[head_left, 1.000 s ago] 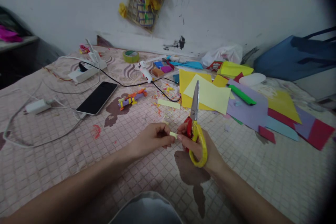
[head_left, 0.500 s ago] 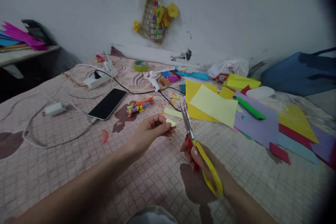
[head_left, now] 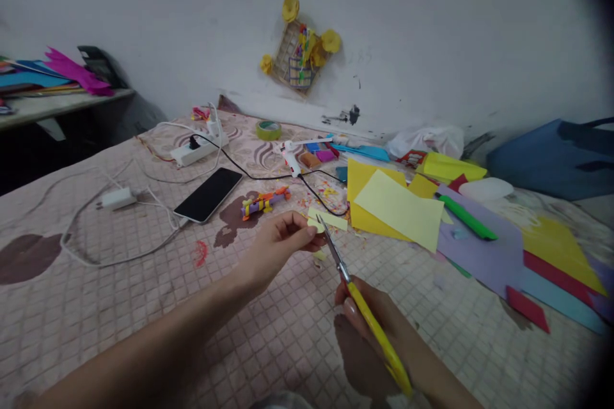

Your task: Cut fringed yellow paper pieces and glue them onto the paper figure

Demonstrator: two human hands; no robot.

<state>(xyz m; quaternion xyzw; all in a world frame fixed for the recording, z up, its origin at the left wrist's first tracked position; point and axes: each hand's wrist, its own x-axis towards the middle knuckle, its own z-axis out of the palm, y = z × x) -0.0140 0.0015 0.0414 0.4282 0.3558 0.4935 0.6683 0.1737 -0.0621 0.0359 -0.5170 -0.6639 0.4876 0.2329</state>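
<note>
- Pink patterned surface [head_left: 96, 307] lay before a white wall, strewn with coloured paper sheets [head_left: 398, 208], a phone [head_left: 208, 195] and a glue gun [head_left: 291, 158].
- Left hand [head_left: 275, 249] pinched a small pale-yellow paper scrap [head_left: 314, 225] (raised above the surface).
- Right hand [head_left: 378, 326] gripped yellow-handled scissors [head_left: 357, 303], blade tips at the scrap.

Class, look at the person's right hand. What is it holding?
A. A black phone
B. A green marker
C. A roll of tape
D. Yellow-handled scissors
D. The right hand grips the yellow-handled scissors, blades pointing at the small pale yellow paper piece pinched in the left hand; the green marker, tape roll and phone all lie untouched on the bedspread.
</note>
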